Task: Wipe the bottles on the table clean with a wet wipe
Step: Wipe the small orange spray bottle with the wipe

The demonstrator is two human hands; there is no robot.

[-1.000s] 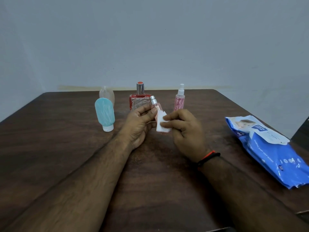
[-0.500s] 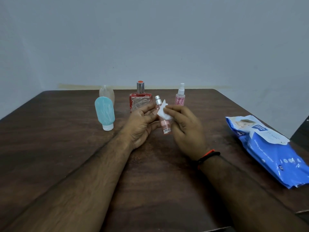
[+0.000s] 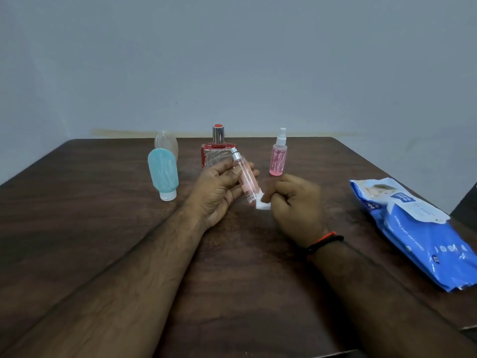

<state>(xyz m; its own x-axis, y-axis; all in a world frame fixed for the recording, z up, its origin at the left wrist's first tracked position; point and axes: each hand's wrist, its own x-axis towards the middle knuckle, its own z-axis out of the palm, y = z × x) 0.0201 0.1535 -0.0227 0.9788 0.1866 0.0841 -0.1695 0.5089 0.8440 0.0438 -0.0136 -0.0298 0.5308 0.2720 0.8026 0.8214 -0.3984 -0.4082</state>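
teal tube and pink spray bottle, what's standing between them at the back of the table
In the head view, the red square perfume bottle stands between the teal tube and the pink spray bottle, partly hidden by the left hand.

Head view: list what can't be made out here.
- Clear bottle: mostly hidden behind the teal bottle.
- Red bottle: lower part hidden by the left hand and slim pink bottle.
- Wipe: mostly bunched inside the right hand.
- Wipes pack: small print unreadable; its right end is cut off by the frame edge.

Wipes pack [image 3: 423, 231] right of bottles [image 3: 218, 151] on table [image 3: 77, 228]
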